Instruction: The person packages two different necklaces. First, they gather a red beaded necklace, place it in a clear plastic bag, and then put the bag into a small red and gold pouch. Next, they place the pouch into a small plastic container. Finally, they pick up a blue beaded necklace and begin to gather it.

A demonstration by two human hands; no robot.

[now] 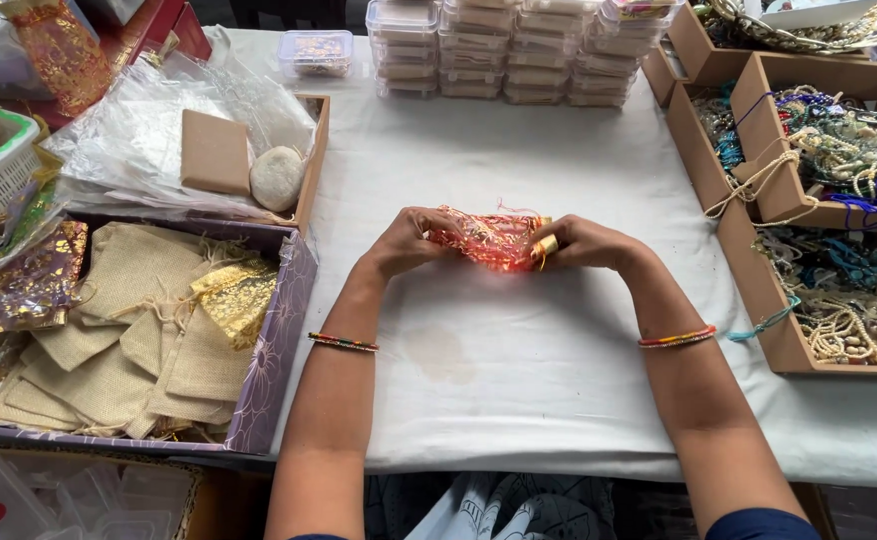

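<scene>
Both my hands hold a small sheer red and gold drawstring pouch [489,238] just above the white tablecloth [519,360] at the table's middle. My left hand [406,240] grips the pouch's left end. My right hand [579,243] pinches its right end, where a small gold piece sticks out by the fingers. Red threads hang from the pouch top. Thin bangles sit on both wrists.
A purple box [281,340] of burlap and gold pouches lies at the left. Brown trays [759,290] of beaded jewellery stand at the right. Stacked clear plastic boxes [479,50] line the far edge. A tray with plastic bags, a brown card and a stone [277,177] sits far left.
</scene>
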